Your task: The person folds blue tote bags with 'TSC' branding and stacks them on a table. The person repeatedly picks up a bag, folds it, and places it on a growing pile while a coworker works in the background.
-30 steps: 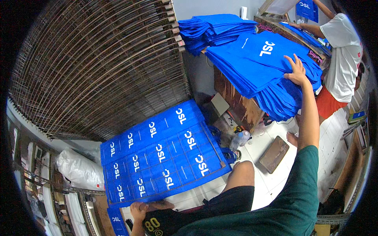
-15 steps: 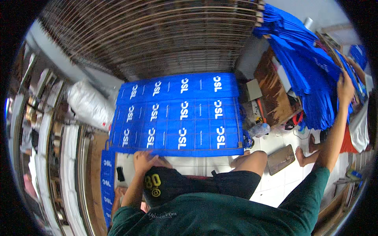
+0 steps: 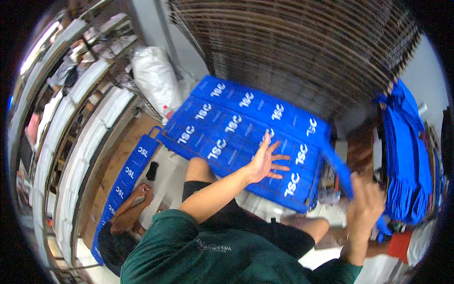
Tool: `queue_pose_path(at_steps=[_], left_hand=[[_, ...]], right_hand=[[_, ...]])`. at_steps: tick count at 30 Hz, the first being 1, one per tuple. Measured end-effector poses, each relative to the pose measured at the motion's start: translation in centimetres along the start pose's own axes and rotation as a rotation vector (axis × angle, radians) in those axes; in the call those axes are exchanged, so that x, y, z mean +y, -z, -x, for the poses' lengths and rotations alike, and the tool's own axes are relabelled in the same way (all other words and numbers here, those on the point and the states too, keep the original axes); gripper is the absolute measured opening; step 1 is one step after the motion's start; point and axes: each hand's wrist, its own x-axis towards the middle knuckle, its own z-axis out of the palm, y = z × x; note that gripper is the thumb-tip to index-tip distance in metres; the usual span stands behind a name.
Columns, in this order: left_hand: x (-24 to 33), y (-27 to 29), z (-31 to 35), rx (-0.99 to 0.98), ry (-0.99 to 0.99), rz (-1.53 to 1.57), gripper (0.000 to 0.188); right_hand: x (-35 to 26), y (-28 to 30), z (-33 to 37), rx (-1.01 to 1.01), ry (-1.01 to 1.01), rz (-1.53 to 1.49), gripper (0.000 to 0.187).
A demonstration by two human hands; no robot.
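A blue cloth sheet (image 3: 236,135) with rows of white print lies flat in front of my lap, with a faint grid of lines across it. My left hand (image 3: 265,163) hovers over its near right part, palm showing and fingers spread, holding nothing. Off the sheet's right edge, my right hand (image 3: 366,201) is blurred by motion. Its fingers appear closed round a narrow blue cloth strip (image 3: 339,165), which stretches up and left towards the sheet. Whether strip and sheet are joined cannot be made out.
A bundle of blue cloths (image 3: 406,161) hangs at the right. Dark slatted racks (image 3: 293,52) are stacked ahead. At left are shelves with white layers (image 3: 85,146), a white plastic sack (image 3: 156,75), a long blue printed piece (image 3: 125,182) and another person's hands (image 3: 142,194).
The view has turned left. My left hand has risen from near my thigh to over the sheet, fingers spread. My right hand has come from the hanging bundle towards the sheet with blue cloth.
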Motion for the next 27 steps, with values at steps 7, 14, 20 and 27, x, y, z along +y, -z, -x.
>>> queue_pose_path(at_steps=[7, 14, 20, 27], left_hand=[[0.5, 8.4, -1.9, 0.436, -0.036, -0.124, 0.056], [2.7, 7.7, -1.3, 0.736, -0.278, 0.048, 0.051], [8.5, 5.7, 1.9, 0.669, -0.694, -0.167, 0.053], [8.4, 16.0, 8.6, 1.065, -0.995, -0.795, 0.045]], right_hand=[[-5.8, -7.5, 0.6, -0.128, 0.119, -0.328, 0.044], [-7.8, -10.5, 2.4, -0.238, -0.056, -0.553, 0.057], [-11.2, -16.6, 5.2, -0.435, -0.398, -0.98, 0.09], [-12.7, -23.7, 7.5, -0.374, -0.28, -0.697, 0.049]])
